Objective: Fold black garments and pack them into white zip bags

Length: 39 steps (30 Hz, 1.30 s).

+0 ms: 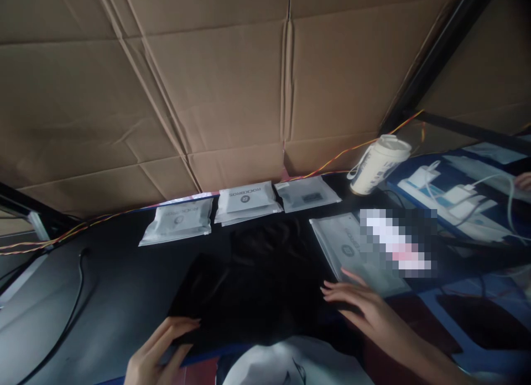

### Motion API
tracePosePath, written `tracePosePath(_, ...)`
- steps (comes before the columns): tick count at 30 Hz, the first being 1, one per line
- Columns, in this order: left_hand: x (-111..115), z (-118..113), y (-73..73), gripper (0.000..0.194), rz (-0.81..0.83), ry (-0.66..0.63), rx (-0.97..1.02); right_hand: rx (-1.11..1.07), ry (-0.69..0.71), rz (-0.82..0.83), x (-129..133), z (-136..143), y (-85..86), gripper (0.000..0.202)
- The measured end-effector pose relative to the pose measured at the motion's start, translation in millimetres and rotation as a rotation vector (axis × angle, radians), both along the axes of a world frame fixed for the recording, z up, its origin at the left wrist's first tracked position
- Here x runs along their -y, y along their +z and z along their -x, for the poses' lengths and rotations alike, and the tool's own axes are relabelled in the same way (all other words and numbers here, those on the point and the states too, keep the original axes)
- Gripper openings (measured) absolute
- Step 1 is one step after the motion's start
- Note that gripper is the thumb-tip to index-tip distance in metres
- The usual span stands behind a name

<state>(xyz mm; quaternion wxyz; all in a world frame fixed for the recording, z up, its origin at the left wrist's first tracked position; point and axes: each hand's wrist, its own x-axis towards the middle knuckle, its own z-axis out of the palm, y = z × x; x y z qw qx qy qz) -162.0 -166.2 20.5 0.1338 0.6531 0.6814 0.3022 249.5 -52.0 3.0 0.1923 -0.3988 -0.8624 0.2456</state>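
Note:
A dark black cloth item (265, 280), folds faintly visible, lies spread on the black table in front of me. My left hand (160, 346) is at its near left corner, thumb below and fingers above, with the cloth's edge between them. On the right side, my right hand (360, 305) rests at the cloth's edge, fingers stretched out and a little apart. Just beyond that hand lies a frosted zip bag (348, 249) with ROCKBROS printing. The cloth's exact shape is lost in the dark.
Along the back lie a left packed bag (178, 219), a middle packed bag (249, 201) and a flatter bag (309, 194). A white tumbler (379, 164) stands near a power strip (452, 199) with chargers. A black cable (78, 291) crosses the left side. Cardboard (215, 86) walls the back.

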Motion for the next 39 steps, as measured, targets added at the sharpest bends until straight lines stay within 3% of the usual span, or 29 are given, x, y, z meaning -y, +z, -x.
tracePosePath(2, -12.9, 7.7, 8.0, 0.027, 0.075, 0.044, 0.069, -0.107, -0.153, 0.013, -6.7, 4.2, 3.8, 0.016)
tracePosePath(6, -41.8, 19.7, 26.6, 0.034, 0.234, 0.085, 0.247, -0.276, -0.430, 0.142, -23.8, 19.8, 24.9, 0.030)
tracePosePath(10, -68.3, 21.4, 42.9, 0.037, 0.349, 0.049, 0.392, -0.342, -0.495, 0.189, -45.1, 44.0, 49.7, 0.037)
tracePosePath(13, -85.5, 20.6, 47.9, 0.035, 0.372, 0.029, 0.428, -0.294, -0.531, 0.127, -68.9, 62.5, 51.7, 0.040)
tracePosePath(16, -101.7, 23.7, 42.8, 0.038, 0.358, 0.059, 0.442, -0.107, -0.603, 0.066, -101.0, 78.4, 34.7, 0.044)
tracePosePath(21, -119.1, 35.4, 20.2, 0.044, 0.351, 0.122, 0.388, -0.015, -0.551, 0.058, -139.4, 95.1, 2.0, 0.037)
tracePosePath(27, -125.1, 40.1, 4.7, 0.045, 0.339, 0.121, 0.362, 0.069, -0.450, 0.052, -127.4, 96.1, 2.5, 0.035)
tracePosePath(30, -123.0, 39.9, 1.0, 0.045, 0.364, 0.127, 0.373, 0.182, -0.390, -0.069, -119.4, 95.8, 1.9, 0.033)
tracePosePath(39, -83.7, 43.2, -13.8, 0.042, 0.273, 0.225, -0.035, 0.191, -0.410, -0.275, -116.6, 99.9, -8.8, 0.031)
